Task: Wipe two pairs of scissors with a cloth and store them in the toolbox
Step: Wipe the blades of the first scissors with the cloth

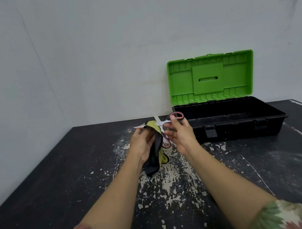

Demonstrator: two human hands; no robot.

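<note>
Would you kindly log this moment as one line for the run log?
stage: wiping | left hand: grips cloth on blade | right hand: holds open scissors by handle | toolbox: lid open

The cloth (155,148) covers part of one blade of the scissors (160,123), and the left hand (142,144) hides the cloth's gripped middle. Behind the right hand (180,133), part of the handles is hidden. The toolbox (229,121) floor is too dark to read.
</note>
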